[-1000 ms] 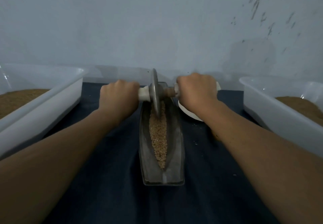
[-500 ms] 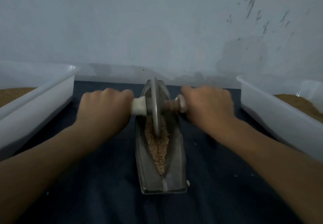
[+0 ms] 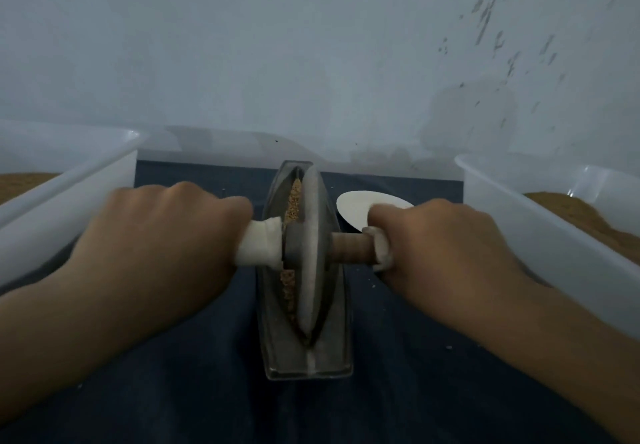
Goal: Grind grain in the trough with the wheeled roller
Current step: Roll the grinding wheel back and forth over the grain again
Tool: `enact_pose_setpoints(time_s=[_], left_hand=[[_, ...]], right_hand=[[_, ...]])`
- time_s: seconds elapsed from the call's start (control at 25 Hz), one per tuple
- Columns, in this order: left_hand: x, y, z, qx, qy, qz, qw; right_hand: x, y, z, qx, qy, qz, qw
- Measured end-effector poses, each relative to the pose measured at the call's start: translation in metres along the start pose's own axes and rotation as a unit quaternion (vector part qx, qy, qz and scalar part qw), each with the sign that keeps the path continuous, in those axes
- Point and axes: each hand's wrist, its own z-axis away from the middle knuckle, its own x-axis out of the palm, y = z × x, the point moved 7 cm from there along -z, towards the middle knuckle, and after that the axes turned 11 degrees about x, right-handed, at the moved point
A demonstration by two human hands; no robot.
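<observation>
Easy to tip the wheeled roller point(image 3: 310, 253), upright in the trough point(image 3: 304, 357) at centre frame, off its narrow groove by pressing harder on one handle than the other, spilling grain point(image 3: 289, 291) over the rim onto the dark desk point(image 3: 415, 391) or shoving the trough against the white plate point(image 3: 358, 205) just beside it, right of centre. Left hand point(image 3: 166, 236) closed tight round the white-wrapped handle at centre left; right hand point(image 3: 446, 246) clamped likewise on the pale end of the wooden handle at centre right, fingertips hidden underneath.
</observation>
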Motion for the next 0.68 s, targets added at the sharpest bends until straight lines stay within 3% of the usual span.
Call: enact_pose_setpoints(time_s=[0.12, 0.24, 0.32, 0.4, 0.56, 0.68], left_hand=[[0.025, -0.001, -0.035, -0.048, -0.026, -0.013, 0.998], [0.046, -0.016, -0.079, -0.102, -0.031, 0.008, 0.994], [0.048, -0.019, -0.082, -0.102, -0.043, 0.007, 0.994], [0.033, -0.008, -0.054, -0.067, -0.042, 0.012, 0.997], [-0.018, 0.003, -0.005, 0.018, 0.05, -0.011, 0.999], [-0.002, 0.005, -0.012, 0.0, 0.015, -0.011, 1.0]], right_hand=[[0.047, -0.001, -0.033, 0.062, -0.039, 0.066, 0.995], [0.083, 0.002, -0.079, 0.132, -0.105, 0.035, 0.985], [0.083, 0.003, -0.08, 0.127, -0.123, 0.028, 0.984], [0.06, 0.001, -0.049, 0.079, -0.09, 0.037, 0.992], [-0.005, 0.002, 0.005, 0.012, 0.021, 0.008, 1.0], [0.011, 0.001, -0.004, 0.025, -0.01, 0.024, 0.999]])
